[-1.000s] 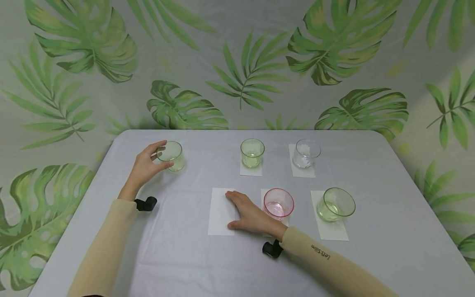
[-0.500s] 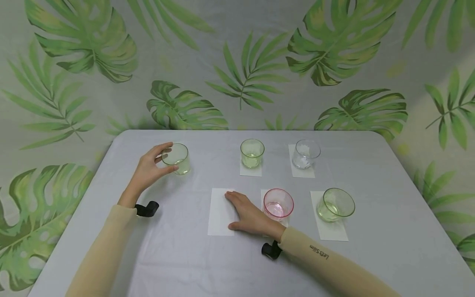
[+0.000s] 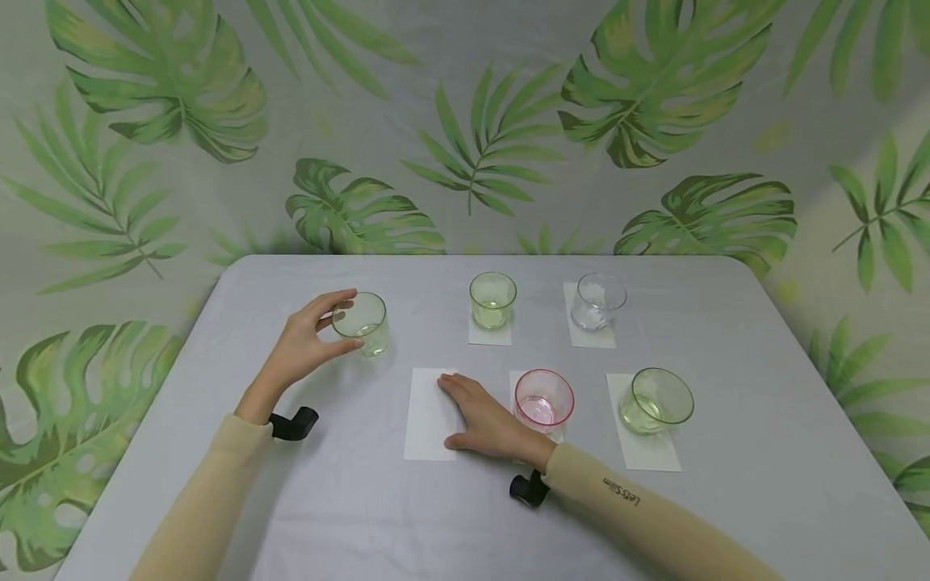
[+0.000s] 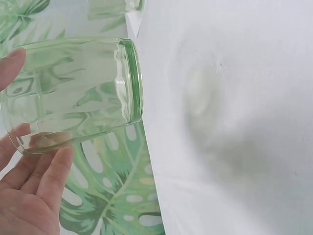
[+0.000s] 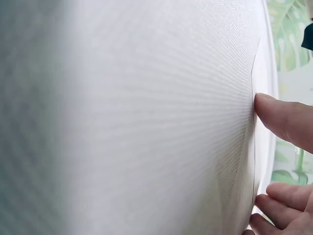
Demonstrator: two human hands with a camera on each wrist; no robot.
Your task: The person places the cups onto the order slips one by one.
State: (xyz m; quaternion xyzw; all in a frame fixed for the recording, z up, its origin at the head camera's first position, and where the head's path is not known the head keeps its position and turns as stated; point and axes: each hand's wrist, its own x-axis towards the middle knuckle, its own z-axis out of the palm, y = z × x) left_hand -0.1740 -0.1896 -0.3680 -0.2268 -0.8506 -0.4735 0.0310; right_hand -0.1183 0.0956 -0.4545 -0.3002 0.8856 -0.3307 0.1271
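Observation:
My left hand [image 3: 308, 343] grips a pale green glass [image 3: 373, 335] near its rim, thumb on the near side and fingers round the far side. In the left wrist view the glass [image 4: 88, 93] is held clear of the white tablecloth, its shadow falling on the cloth. My right hand [image 3: 494, 424] lies with fingers and thumb spread, fingertips on a white paper rectangle [image 3: 427, 420]. The right wrist view has the thumb [image 5: 283, 120] and fingertips touching the paper's edge. Behind that hand a pink-rimmed glass [image 3: 543, 399] stands on another paper, partly hidden by the wrist.
Along the back, a green glass [image 3: 493, 303] and a colourless glass [image 3: 599, 303] each stand on white paper. Another green glass [image 3: 654, 403] sits on paper at the right front. A leaf-patterned cloth [image 3: 479, 145] hangs behind the white-covered table [image 3: 349, 516].
My left hand has carried the green glass rightward and toward me, nearer the bare paper. My right hand has stayed in place on that paper.

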